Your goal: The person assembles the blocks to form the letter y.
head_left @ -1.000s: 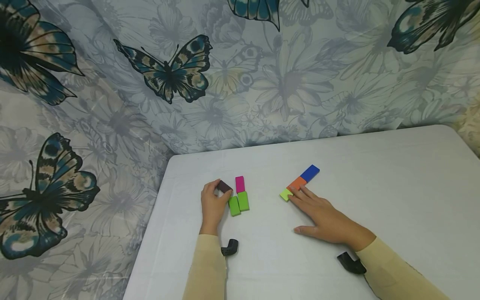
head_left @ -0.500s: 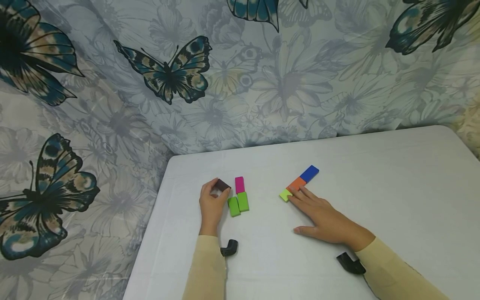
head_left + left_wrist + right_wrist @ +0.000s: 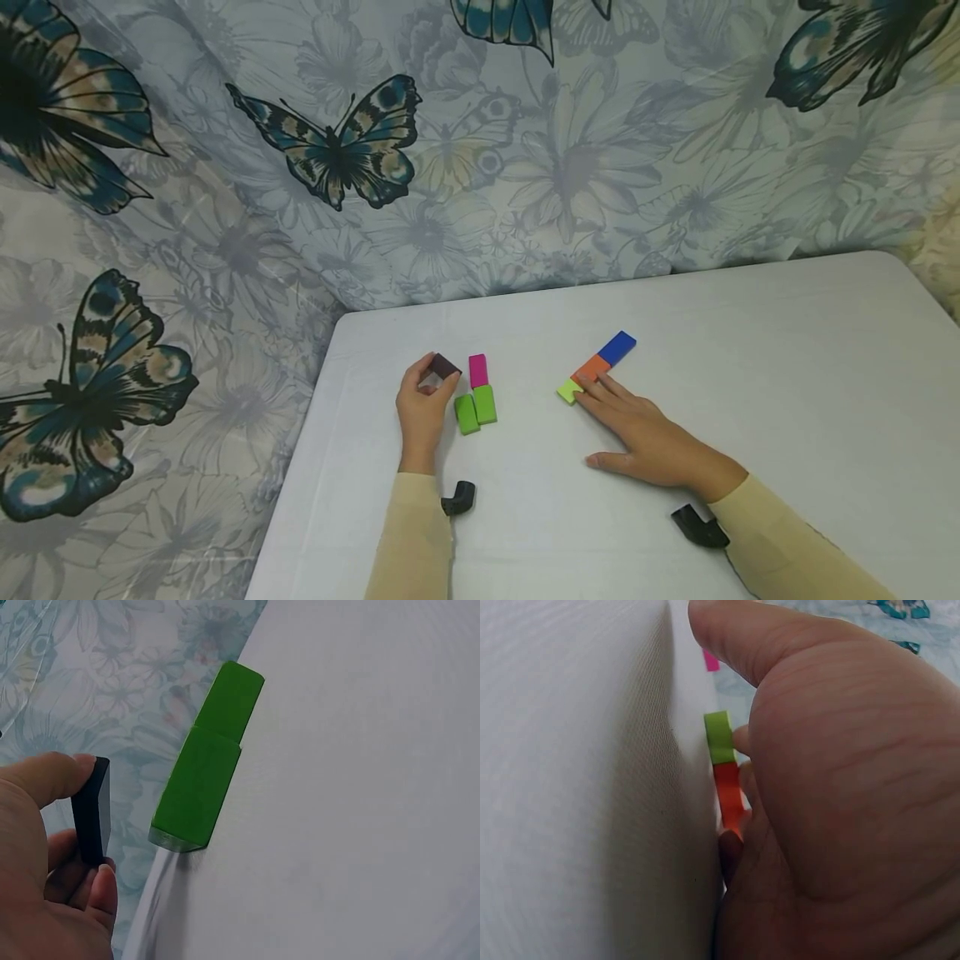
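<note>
Between thumb and fingers, my left hand (image 3: pixel 422 417) pinches a dark brown block (image 3: pixel 446 366), seen edge-on in the left wrist view. Just right of that hand lie two green blocks (image 3: pixel 485 404) side by side, slightly offset, with a magenta block (image 3: pixel 478 371) touching the far end of one. Farther right, a blue block (image 3: pixel 618 348), an orange block (image 3: pixel 588 368) and a yellow-green block (image 3: pixel 567 392) form a slanting row, end to end. My right hand (image 3: pixel 652 437) lies with fingers extended, fingertips on the orange and yellow-green blocks, covering part of both.
A white table (image 3: pixel 787 375) carries all the blocks. Behind it and to the left hangs cloth (image 3: pixel 585 167) printed with flowers and butterflies. A black wrist device sits at each sleeve cuff, the left one (image 3: pixel 460 498) and the right one (image 3: pixel 701 527).
My left hand, still pinching the dark brown block, has drawn slightly left and away from the green blocks. My right hand and the slanting row stay as they were.
</note>
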Tool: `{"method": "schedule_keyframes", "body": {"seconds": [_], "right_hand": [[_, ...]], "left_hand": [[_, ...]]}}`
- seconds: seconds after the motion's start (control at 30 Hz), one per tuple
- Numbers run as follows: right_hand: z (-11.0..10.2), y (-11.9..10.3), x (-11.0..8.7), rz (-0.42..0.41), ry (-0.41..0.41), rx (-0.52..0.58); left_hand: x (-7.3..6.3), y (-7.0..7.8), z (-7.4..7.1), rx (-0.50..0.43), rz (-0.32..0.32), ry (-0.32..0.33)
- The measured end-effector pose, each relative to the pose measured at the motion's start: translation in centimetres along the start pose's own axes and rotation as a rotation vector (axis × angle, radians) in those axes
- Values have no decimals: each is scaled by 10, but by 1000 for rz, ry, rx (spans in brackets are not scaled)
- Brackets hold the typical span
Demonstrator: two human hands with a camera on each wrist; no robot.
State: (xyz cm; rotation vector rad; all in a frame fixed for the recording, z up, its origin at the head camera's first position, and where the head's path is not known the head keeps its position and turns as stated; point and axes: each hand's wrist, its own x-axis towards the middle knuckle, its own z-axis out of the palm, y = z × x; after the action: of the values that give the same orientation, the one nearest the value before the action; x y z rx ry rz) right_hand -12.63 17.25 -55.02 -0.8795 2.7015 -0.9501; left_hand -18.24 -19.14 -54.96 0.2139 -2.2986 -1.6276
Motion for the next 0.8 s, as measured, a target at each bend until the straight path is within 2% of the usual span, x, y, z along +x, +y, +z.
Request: {"method": "schedule_keyframes", "body": {"seconds": [0.2,0.37,0.5,0.8], "right_hand": [[1,0,0,-2,7,-2],[0,-1,0,11,0,-6],[0,-3,0,23,-3,-3],[0,-4,0,37,-5,-26]], "left_hand": [[-4,11,8,-35,49,-7],[-9,21,22,-36,147,-58],[-14,26,34,-39,202,-105],[-21,33,53,-65,203,-152]]}}
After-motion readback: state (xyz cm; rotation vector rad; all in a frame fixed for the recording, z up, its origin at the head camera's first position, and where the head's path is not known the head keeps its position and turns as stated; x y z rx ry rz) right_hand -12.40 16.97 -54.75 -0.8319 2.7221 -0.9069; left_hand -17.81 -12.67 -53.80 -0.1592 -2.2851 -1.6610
